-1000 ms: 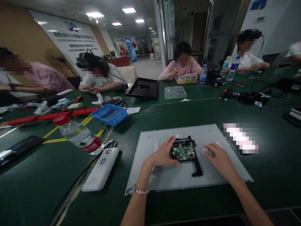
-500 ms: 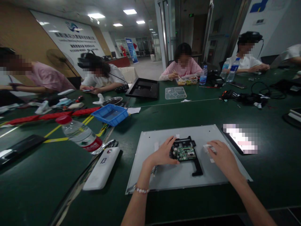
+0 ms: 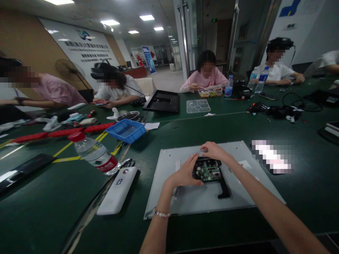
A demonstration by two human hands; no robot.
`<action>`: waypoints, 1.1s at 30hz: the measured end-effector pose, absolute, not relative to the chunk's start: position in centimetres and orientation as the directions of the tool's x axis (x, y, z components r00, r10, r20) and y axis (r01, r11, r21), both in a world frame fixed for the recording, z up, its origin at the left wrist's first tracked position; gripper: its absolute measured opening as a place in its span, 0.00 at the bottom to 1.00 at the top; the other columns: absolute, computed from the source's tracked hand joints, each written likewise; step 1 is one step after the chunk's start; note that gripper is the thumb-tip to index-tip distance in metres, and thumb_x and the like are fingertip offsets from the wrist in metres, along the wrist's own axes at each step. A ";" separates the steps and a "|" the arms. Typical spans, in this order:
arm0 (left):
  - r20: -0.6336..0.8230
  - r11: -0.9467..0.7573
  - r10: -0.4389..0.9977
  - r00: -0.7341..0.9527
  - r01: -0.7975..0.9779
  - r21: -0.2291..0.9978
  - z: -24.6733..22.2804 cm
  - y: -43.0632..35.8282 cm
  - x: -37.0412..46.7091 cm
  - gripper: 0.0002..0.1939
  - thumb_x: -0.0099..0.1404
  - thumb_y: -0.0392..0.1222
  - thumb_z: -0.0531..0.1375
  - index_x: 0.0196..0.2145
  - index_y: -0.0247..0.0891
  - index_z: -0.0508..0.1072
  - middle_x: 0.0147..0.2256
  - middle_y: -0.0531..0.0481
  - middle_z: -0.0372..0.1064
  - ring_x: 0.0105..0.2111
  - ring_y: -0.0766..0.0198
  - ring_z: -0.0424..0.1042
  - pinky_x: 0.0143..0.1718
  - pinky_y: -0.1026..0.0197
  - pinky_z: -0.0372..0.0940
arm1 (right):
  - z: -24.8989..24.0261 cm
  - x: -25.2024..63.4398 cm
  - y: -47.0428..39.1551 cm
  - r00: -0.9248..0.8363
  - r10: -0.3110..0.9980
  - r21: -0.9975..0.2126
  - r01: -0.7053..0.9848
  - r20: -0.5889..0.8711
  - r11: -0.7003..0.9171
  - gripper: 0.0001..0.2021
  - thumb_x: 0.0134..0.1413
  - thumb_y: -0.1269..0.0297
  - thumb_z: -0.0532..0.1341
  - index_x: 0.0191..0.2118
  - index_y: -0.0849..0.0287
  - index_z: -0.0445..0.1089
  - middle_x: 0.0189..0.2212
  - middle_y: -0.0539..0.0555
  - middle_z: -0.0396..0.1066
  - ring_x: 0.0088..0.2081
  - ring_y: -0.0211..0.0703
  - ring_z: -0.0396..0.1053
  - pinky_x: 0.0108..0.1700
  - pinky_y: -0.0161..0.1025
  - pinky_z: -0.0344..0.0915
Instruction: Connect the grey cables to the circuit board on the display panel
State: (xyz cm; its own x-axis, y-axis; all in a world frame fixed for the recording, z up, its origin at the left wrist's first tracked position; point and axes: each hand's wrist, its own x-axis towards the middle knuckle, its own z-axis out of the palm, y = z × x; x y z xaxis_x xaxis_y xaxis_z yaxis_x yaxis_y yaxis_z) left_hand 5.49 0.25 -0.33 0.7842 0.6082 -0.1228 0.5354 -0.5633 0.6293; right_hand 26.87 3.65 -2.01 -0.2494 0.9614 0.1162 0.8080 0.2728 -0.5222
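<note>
A black plastic bracket [image 3: 224, 188] with a green circuit board [image 3: 209, 173] lies on a flat grey metal panel [image 3: 164, 197]. My left hand [image 3: 182, 173] grips the bracket's left side, thumb at the lower edge and fingers at the upper left corner. At the bracket's upper edge, my right hand [image 3: 213, 151] has its fingers closed on a small piece of white tape [image 3: 203, 150], partly hidden by the fingertips. Other white tape pieces [image 3: 245, 164] are on the panel's right side, partly behind my right forearm. Thin cables come out below my left wrist.
To the left are a white power bank [image 3: 118, 192], a red-capped water bottle [image 3: 96, 155] and a blue tray [image 3: 126, 130]. A lit phone [image 3: 271, 157] lies right of the panel. Farther back are a black casing [image 3: 162, 101], a clear plastic lid [image 3: 198, 106] and several seated people.
My right hand has moved left and away from me, from the panel's right side to the bracket's upper edge. My left hand keeps its hold on the bracket.
</note>
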 end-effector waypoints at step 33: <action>-0.167 -0.548 0.602 0.780 0.557 0.625 0.2 0.2 5.2 0.57 0.48 0.54 0.65 0.63 0.40 0.33 0.64 0.43 0.26 0.63 0.48 0.33 0.62 0.48 0.39 | -4.1 35.5 -1.9 -0.145 0.962 -0.449 0.861 0.233 0.238 0.10 0.51 0.64 0.59 0.40 0.57 0.72 0.40 0.55 0.70 0.42 0.45 0.67 0.45 0.41 0.62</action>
State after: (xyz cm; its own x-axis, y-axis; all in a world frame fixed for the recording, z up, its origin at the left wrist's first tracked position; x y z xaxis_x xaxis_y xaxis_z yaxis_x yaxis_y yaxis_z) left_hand 5.24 0.24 0.19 0.7805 0.6024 -0.1674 0.5567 -0.5477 0.6246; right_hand 35.51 -1.89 -4.14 -0.1448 0.9616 0.2330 0.8613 0.2385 -0.4486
